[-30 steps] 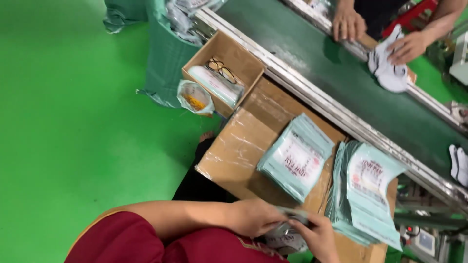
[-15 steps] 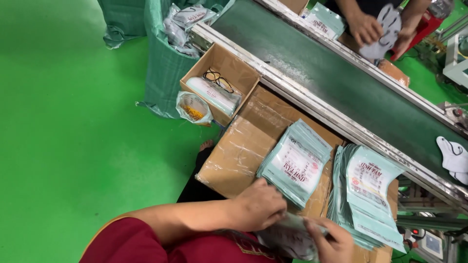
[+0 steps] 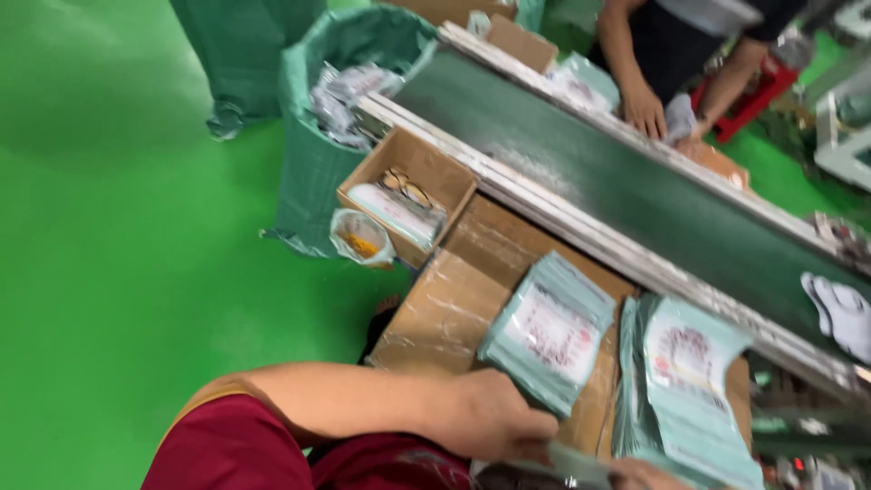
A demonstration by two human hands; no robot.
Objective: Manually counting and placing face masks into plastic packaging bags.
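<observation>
Pale-green flat packet (image 3: 581, 465) gripped by left hand (image 3: 494, 419), long axis running rightward, right hand (image 3: 649, 474) grip unclear

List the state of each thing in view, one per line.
Left hand: closed on a packet at the bottom edge.
Right hand: mostly out of frame, grip unclear.
Packet: held, blurred.
Near stack: flat on the taped carton.
Far stack: fanned.
Small box: open, holding glasses.
Green sack: open, filled.
Conveyor: bare in the middle, white item at right.

A green conveyor belt (image 3: 635, 195) runs past a small open carton (image 3: 399, 168) and a green sack (image 3: 318, 154).
</observation>
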